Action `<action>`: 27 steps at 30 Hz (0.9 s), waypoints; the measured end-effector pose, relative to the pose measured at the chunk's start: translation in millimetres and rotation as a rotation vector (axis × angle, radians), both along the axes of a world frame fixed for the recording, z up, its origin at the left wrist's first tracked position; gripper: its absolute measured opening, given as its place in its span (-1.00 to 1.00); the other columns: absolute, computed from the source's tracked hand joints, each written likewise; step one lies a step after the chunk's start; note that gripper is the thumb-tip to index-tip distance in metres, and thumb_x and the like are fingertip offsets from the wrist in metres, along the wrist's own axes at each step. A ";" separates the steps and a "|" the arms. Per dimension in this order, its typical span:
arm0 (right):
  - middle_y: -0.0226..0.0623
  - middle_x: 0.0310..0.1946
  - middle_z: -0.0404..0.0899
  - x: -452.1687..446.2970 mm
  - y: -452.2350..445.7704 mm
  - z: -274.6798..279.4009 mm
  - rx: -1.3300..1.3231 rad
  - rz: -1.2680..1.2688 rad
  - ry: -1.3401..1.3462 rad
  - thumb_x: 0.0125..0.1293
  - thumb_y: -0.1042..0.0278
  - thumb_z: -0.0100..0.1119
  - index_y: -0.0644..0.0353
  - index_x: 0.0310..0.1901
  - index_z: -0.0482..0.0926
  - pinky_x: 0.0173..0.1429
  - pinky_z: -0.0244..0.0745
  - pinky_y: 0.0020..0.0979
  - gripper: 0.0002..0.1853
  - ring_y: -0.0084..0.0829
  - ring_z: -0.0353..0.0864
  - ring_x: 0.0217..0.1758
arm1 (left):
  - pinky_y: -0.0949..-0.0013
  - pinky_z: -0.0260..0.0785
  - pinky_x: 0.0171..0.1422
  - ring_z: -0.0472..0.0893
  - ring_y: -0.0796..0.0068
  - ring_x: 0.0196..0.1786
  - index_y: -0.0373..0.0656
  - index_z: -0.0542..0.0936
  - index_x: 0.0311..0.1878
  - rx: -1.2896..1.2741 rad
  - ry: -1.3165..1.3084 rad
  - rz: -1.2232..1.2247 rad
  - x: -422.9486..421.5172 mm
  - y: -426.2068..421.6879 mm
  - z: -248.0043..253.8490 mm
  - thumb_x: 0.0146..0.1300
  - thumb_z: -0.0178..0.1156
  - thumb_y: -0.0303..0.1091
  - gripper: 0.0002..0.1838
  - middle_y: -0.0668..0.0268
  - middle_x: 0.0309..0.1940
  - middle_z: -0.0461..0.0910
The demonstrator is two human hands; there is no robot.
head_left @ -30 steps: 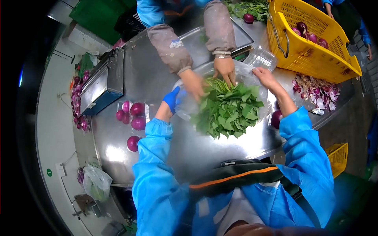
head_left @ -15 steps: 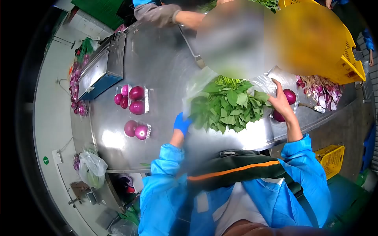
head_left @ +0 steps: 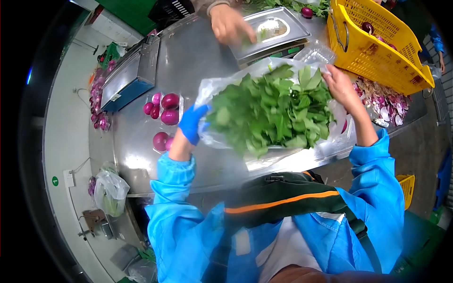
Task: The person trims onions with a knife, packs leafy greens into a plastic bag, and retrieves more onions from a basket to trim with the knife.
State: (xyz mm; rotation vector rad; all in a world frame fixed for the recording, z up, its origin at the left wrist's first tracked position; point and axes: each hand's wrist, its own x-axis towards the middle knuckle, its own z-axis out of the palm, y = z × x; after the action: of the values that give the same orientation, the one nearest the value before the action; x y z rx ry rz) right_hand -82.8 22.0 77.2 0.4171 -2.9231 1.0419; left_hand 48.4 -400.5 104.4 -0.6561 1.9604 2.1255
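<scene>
**Both hands on one plastic bag [head_left: 205,90], over steel table [head_left: 141,165]**

Left hand [head_left: 191,123], blue-gloved, reaches forward; fingers look curled shut on left edge, some blur. Right hand [head_left: 342,88] stretched forward, fingers closed on right rim. One heap of leafy greens [head_left: 278,113] in it. Seven onions [head_left: 170,117] beside left hand.

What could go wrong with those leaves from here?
The leaves reach the near edge of the clear plastic, so some might slip out there. The left hand and right hand hold the plastic by its two ends, so a loosened grip could tip the heap. Onion skins lie just past the right wrist, so a sideways swing might brush scraps into the greens.
</scene>
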 end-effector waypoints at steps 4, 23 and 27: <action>0.16 -0.12 0.62 -7.9 -2.1 8.5 -0.595 0.076 -0.101 0.45 0.10 0.01 0.25 0.07 0.53 0.08 0.48 -0.18 -0.61 0.04 0.63 0.01 | 0.53 0.35 -0.18 0.53 0.60 -0.25 -0.15 0.55 0.18 0.076 0.050 -0.013 2.0 -16.2 16.0 0.35 0.15 -0.24 -0.62 0.40 -0.23 0.57; -0.02 -0.24 0.63 6.7 -12.6 -34.8 -0.392 -0.081 0.103 0.44 0.25 0.04 0.24 0.08 0.55 0.01 0.46 -0.35 -0.69 -0.25 0.62 -0.17 | 0.55 0.37 -0.11 0.54 0.65 -0.10 -0.22 0.54 0.22 -0.190 0.362 0.140 38.6 9.9 11.6 0.44 0.09 -0.19 -0.60 0.38 -0.06 0.60; -0.42 -0.18 0.67 4.3 -12.8 24.7 -0.616 0.023 -0.065 0.46 0.22 0.06 0.27 0.06 0.59 0.01 0.43 -0.50 -0.68 -0.58 0.56 -0.11 | 0.59 0.31 -0.35 0.54 0.67 -0.34 -0.18 0.54 0.22 -0.010 0.349 0.218 32.6 3.7 34.2 0.43 0.08 -0.24 -0.62 0.40 -0.14 0.64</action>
State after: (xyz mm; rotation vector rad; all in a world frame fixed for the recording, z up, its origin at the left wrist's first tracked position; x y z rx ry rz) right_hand -78.5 9.2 101.8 0.3901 -2.4538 1.8846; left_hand 81.0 -396.8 138.7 -0.5521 2.1577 2.5081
